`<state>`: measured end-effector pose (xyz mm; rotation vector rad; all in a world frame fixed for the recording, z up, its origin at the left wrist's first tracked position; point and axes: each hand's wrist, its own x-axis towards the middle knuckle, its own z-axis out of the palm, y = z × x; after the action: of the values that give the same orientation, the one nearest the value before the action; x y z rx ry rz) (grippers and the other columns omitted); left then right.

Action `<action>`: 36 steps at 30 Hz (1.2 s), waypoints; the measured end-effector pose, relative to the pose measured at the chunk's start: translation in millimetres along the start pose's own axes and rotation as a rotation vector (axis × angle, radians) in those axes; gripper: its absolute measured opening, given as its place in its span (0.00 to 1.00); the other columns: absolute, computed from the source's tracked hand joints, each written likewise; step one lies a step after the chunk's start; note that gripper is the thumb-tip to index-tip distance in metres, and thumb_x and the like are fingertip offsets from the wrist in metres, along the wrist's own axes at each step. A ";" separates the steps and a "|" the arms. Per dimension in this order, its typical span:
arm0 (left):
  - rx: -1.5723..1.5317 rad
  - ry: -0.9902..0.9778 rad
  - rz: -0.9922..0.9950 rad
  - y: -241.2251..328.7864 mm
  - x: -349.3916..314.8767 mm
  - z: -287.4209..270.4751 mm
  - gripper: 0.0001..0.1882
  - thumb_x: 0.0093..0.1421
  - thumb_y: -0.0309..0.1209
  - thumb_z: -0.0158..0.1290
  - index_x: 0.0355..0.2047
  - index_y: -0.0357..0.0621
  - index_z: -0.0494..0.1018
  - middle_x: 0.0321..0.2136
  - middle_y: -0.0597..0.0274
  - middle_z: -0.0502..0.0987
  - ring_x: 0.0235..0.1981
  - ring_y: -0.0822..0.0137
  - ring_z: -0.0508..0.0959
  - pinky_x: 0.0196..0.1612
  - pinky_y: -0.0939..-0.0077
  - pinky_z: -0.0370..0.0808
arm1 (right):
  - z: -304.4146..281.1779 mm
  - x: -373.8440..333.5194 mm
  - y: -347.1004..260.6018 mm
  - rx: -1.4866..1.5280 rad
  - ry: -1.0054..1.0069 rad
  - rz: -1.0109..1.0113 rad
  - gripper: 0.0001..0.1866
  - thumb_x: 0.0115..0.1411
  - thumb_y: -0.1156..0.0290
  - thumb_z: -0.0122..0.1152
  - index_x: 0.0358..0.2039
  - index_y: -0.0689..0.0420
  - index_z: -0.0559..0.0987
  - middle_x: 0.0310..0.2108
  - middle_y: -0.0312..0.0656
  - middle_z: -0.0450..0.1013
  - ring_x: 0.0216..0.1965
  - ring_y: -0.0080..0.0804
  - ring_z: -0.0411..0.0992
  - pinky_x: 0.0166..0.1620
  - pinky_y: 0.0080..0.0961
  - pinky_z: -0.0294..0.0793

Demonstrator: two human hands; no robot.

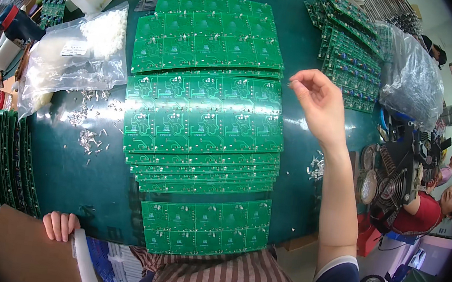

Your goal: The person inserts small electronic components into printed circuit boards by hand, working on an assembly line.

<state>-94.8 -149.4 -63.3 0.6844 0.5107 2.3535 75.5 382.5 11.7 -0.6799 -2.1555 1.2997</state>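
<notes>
My right hand (321,103) is raised just off the right edge of the green circuit boards, thumb and forefinger pinched. Between the fingertips is a tiny component (290,83), too small to make out in detail. Overlapping green circuit boards (208,102) run up the middle of the table, with small parts standing on some of them. One separate board (207,226) lies closest to me, against my striped apron. At the lower left, the curled fingers of my left hand (60,226) rest over the edge of a brown cardboard sheet (27,246); the rest of that hand is hidden.
Loose silver parts (90,140) lie left of the boards, more parts (316,168) to the right. A clear bag of white pieces (78,55) is at left. Populated boards stand at lower left (0,164) and far right (353,66). A person in red (420,215) sits at right.
</notes>
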 end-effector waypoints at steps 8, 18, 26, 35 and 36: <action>-0.010 -0.105 -0.185 -19.4 49.9 0.7 0.14 0.74 0.37 0.40 0.46 0.38 0.66 0.15 0.60 0.70 0.16 0.67 0.71 0.29 0.74 0.65 | 10.8 2.2 -2.3 -0.009 0.000 -0.025 0.06 0.63 0.72 0.62 0.37 0.62 0.80 0.31 0.33 0.77 0.32 0.17 0.69 0.38 0.18 0.69; 0.090 -0.149 -0.754 -40.7 133.4 23.7 0.54 0.68 0.40 0.54 0.71 0.42 0.21 0.18 0.59 0.76 0.18 0.64 0.76 0.29 0.72 0.64 | 11.2 9.3 -23.1 -0.537 -0.064 -0.291 0.03 0.59 0.77 0.63 0.32 0.61 0.78 0.34 0.43 0.75 0.40 0.43 0.71 0.44 0.34 0.72; -0.051 -0.099 -0.767 -61.9 134.1 15.6 0.48 0.72 0.56 0.36 0.71 0.44 0.18 0.19 0.57 0.77 0.19 0.61 0.77 0.30 0.72 0.65 | 13.5 10.9 -22.9 -0.627 -0.094 -0.362 0.03 0.57 0.79 0.63 0.31 0.61 0.77 0.33 0.45 0.73 0.40 0.45 0.69 0.46 0.38 0.71; -0.043 -0.108 -0.751 -67.9 139.9 33.0 0.54 0.69 0.37 0.53 0.71 0.51 0.16 0.20 0.58 0.77 0.18 0.62 0.77 0.30 0.72 0.64 | 15.3 11.8 -32.3 -0.702 -0.141 -0.399 0.02 0.58 0.80 0.60 0.31 0.62 0.76 0.33 0.46 0.72 0.40 0.46 0.69 0.46 0.38 0.71; -0.078 -0.049 -0.738 -68.9 139.1 37.7 0.57 0.67 0.33 0.56 0.71 0.51 0.16 0.20 0.58 0.77 0.18 0.63 0.77 0.30 0.71 0.64 | 16.5 12.7 -33.4 -0.697 -0.146 -0.403 0.02 0.58 0.80 0.60 0.31 0.62 0.76 0.33 0.46 0.72 0.40 0.46 0.69 0.46 0.38 0.71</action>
<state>-134.1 -0.5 -21.0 0.4155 0.5325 1.6495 50.3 366.7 37.5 -0.3635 -2.6987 0.3839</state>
